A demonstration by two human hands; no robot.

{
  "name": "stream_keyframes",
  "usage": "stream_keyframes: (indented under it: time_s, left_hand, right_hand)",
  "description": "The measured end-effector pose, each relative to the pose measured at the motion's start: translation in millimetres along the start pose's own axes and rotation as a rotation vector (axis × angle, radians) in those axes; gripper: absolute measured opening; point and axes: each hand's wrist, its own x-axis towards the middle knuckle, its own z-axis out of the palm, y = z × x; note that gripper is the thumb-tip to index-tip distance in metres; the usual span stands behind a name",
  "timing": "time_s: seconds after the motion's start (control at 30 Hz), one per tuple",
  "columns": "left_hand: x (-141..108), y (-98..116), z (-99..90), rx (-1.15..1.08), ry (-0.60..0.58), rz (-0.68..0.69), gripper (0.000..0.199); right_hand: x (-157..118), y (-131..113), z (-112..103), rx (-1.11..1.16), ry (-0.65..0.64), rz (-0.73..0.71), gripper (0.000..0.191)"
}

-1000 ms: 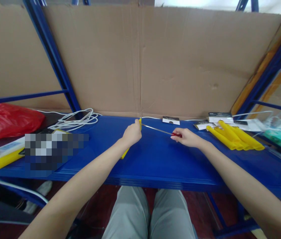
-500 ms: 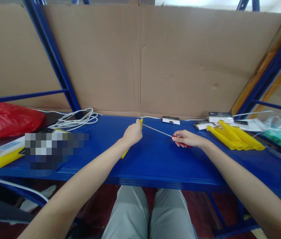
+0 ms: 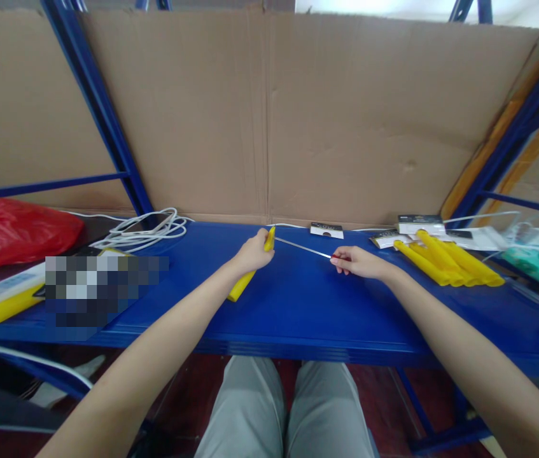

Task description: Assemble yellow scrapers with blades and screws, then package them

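My left hand [image 3: 254, 252] is closed around a yellow tube [image 3: 241, 285], whose upper end shows above the fingers and whose lower end slants down over the blue tabletop [image 3: 298, 305]. In my right hand [image 3: 351, 261] is the red handle of a long thin metal tool [image 3: 305, 247], fingers pinched round it. The tool's shaft points left, and its far end is beside the top of the yellow tube; whether they touch is too small to tell.
Several yellow tubes [image 3: 450, 261] lie at the right near small boxes [image 3: 420, 224]. A small black-and-white box [image 3: 326, 230] sits at the back. Coiled white cable [image 3: 154, 230] and a red plastic bag [image 3: 16, 232] are at the left. Cardboard [image 3: 345, 114] stands behind.
The yellow tube in my left hand has turned slightly, and more of it shows above and below the fingers. My right hand has tilted a little, and the tool's shaft lies slightly flatter.
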Motion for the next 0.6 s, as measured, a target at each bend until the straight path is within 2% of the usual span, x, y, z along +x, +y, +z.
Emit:
stream_keyframes:
  time_s: [0.17, 0.23, 0.47, 0.6]
  left_hand:
    - [9.3, -12.9, 7.6, -0.314, -0.091, 0.109, 0.06]
    - [9.1, -13.1, 9.3, -0.373, -0.136, 0.107, 0.067]
    - [-0.4, -2.1, 7.5, -0.355, -0.138, 0.001, 0.069]
    - [-0.7, -0.4, 9.4, -0.261, -0.059, 0.02, 0.058]
  right_hand:
    - [2.8, 9.8, -5.3, -0.13, 0.095, 0.0, 0.024]
    - [2.5, 11.9, -8.4, -0.191, 0.127, 0.02, 0.02]
    - [-0.3, 14.6, -15.2, -0.403, 0.225, 0.125, 0.016]
    - [0.8, 17.7, -16.1, -0.517, 0.231, 0.2, 0.018]
